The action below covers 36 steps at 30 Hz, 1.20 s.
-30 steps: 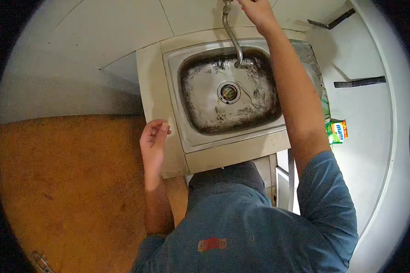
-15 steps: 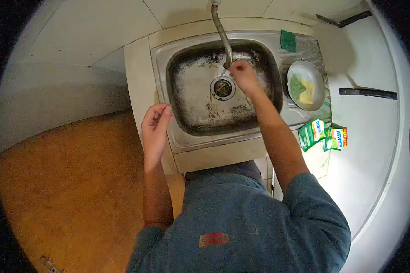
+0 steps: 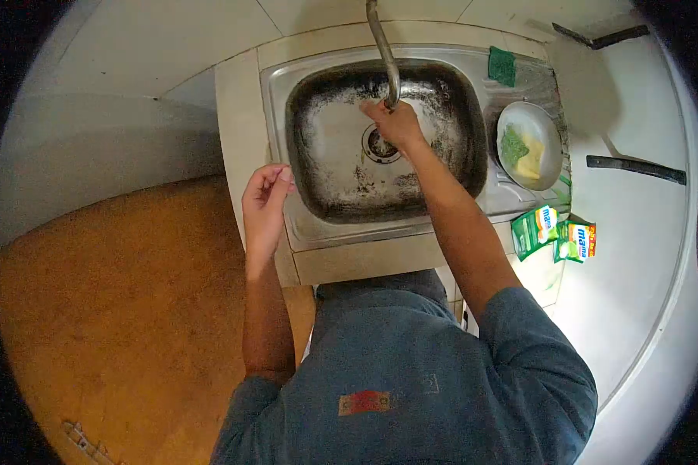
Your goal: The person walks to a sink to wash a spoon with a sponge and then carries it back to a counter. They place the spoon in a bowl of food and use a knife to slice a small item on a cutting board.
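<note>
Faucet [image 3: 381, 40] arches over the sink [image 3: 337, 186]; from here I see the right grip [image 3: 399, 126] at its spout, fingers loosely spread. The left grip [image 3: 264, 203] curls beside the sink's left rim, pinching something or nothing, I can't tell.

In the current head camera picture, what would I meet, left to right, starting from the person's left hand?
Left hand → right hand → green pad → farther-right "mama" packet.

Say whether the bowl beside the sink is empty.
Not empty: a green piece and a yellow piece show inside the bowl.
</note>
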Each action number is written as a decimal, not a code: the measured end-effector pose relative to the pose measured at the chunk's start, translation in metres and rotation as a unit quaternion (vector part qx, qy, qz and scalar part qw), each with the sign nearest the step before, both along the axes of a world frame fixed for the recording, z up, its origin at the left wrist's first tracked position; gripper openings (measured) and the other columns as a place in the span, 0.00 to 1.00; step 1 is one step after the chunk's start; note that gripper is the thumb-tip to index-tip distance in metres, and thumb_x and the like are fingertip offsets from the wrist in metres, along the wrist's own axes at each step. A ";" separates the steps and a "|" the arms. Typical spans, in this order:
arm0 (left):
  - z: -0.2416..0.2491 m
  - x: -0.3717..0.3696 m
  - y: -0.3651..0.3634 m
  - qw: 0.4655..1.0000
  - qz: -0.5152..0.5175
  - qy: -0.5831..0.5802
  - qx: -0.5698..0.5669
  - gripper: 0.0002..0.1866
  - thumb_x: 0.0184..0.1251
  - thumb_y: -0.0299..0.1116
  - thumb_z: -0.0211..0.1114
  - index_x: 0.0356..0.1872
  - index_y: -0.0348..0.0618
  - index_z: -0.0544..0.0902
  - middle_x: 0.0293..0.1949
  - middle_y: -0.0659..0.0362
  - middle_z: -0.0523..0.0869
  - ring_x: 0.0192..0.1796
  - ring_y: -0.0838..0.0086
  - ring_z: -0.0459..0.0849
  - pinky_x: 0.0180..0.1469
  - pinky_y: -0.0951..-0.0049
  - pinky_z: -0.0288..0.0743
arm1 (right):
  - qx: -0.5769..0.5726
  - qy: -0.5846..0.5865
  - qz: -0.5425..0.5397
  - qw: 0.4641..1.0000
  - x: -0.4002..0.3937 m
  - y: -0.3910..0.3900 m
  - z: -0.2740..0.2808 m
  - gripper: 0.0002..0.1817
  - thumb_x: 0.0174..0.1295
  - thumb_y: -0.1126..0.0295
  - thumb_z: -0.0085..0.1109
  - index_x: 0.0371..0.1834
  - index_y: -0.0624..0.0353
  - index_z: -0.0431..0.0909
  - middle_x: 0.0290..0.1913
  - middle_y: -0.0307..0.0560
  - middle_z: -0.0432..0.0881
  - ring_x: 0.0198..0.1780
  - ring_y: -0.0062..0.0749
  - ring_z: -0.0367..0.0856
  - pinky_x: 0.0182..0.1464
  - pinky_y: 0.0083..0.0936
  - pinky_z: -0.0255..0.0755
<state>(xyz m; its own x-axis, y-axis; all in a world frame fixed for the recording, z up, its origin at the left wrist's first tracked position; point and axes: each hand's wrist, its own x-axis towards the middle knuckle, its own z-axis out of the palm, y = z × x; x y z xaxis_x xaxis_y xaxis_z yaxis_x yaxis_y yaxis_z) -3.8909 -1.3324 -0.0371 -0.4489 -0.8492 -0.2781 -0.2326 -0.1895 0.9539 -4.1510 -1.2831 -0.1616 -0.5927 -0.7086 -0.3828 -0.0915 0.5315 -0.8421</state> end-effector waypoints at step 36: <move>-0.066 -0.186 -0.003 0.955 -0.221 -0.175 -0.093 0.18 0.62 0.46 0.68 0.30 0.37 0.86 0.23 0.59 0.85 0.25 0.77 0.81 0.32 0.72 0.74 | -0.074 0.176 -0.053 0.980 -0.010 0.179 0.028 0.13 0.52 0.70 0.72 0.23 0.62 0.75 0.21 0.43 0.78 0.24 0.21 0.74 0.30 0.22 0.70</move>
